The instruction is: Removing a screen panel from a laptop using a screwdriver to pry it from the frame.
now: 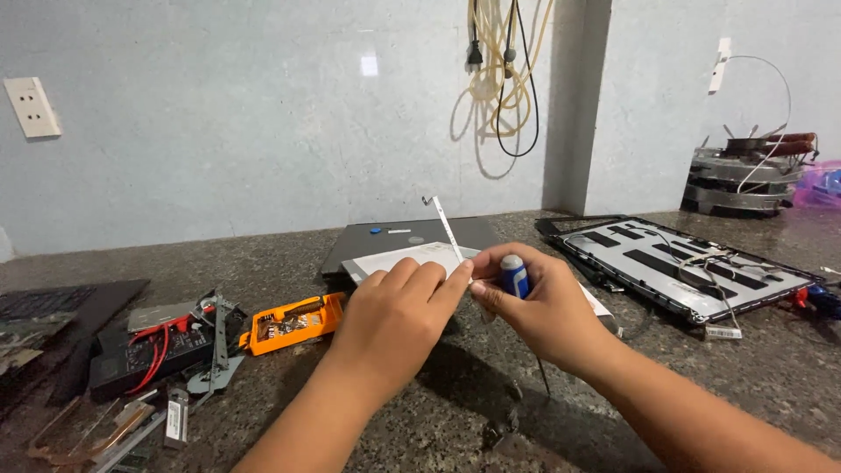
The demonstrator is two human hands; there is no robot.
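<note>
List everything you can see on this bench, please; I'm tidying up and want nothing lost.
Metal strip: one, white, thin, held up between both hands.
Screwdriver: one, blue and white handle, in the right hand, shaft pointing down.
Laptop base: one, dark grey, behind the hands.
Screen lid panel: one, black frame with silver inside and loose wires, right side.
Bit case: one, orange, open, left of the hands.
Circuit board with red wires: one, black, far left.
Cables: several, beige and black, hanging on the wall.
Wall socket: one, white, upper left.
Countertop: one, dark speckled stone.
Left hand: pinching the strip.
Right hand: gripping screwdriver and strip.
</note>
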